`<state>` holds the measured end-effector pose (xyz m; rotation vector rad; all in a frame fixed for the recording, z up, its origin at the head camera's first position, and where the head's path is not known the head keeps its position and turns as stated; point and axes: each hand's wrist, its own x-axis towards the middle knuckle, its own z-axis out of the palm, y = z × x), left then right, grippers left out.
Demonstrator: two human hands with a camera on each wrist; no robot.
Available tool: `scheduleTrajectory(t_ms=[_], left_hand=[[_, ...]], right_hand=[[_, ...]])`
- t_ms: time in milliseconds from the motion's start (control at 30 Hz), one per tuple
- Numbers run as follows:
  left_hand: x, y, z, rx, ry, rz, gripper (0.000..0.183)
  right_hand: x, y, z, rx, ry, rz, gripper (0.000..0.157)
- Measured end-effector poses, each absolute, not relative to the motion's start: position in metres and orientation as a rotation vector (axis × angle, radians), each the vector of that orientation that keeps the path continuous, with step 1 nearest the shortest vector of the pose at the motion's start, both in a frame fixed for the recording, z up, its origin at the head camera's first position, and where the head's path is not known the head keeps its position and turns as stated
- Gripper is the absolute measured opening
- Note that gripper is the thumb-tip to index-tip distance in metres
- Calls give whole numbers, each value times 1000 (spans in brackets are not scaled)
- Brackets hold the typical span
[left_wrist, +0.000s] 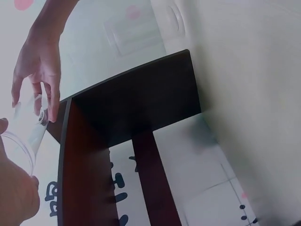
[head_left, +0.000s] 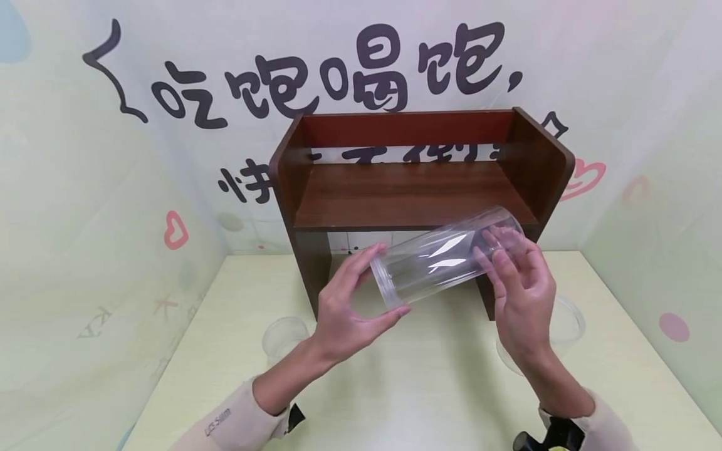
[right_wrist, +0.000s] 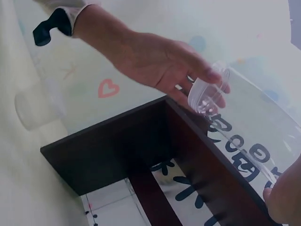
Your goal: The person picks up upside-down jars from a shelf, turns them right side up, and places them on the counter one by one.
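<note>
A tall clear plastic jar [head_left: 440, 254] is held tilted in the air in front of a shelf, its right end higher than its left. My left hand [head_left: 352, 307] grips the ribbed, lid-like end [right_wrist: 200, 96] between thumb and fingers. Around the other, rounded end my right hand [head_left: 524, 285] curls its fingers, which show through the clear wall. In the left wrist view, part of the jar [left_wrist: 21, 150] shows between the two hands. No contents are visible inside it.
A dark brown two-level wooden shelf [head_left: 406, 194] stands at the back of the pale table [head_left: 395, 401]. A clear round container [head_left: 282, 335] is left of it, and larger clear containers [head_left: 572, 322] stand at the right behind my right wrist. Printed cloth walls [head_left: 84, 219] surround the table.
</note>
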<state>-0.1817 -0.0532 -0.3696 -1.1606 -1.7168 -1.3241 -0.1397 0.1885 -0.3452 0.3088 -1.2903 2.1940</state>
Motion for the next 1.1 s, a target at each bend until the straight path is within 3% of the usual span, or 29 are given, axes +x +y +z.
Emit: scheduleTrajectory(t_ms=[433, 600, 733, 867, 1100], left_hand=[[-175, -83, -347, -1176, -1792, -1238, 84], [-174, -90, -340, -1178, -1801, -1258, 84], [-174, -95, -336, -1186, -1816, -1225, 81], [-176, -98, -335, -1205, -1879, -1151, 81], [-179, -99, -340, -1238, -2060, -1091, 90]], right_hand=[[-135, 222, -329, 407, -2186, 1403, 47], [-142, 236, -309, 574, -2193, 1055, 57], [-152, 253, -289, 636, -2128, 778, 53], [-164, 267, -267, 671, -2055, 550, 76], [-185, 283, -244, 719, -2043, 437, 86]])
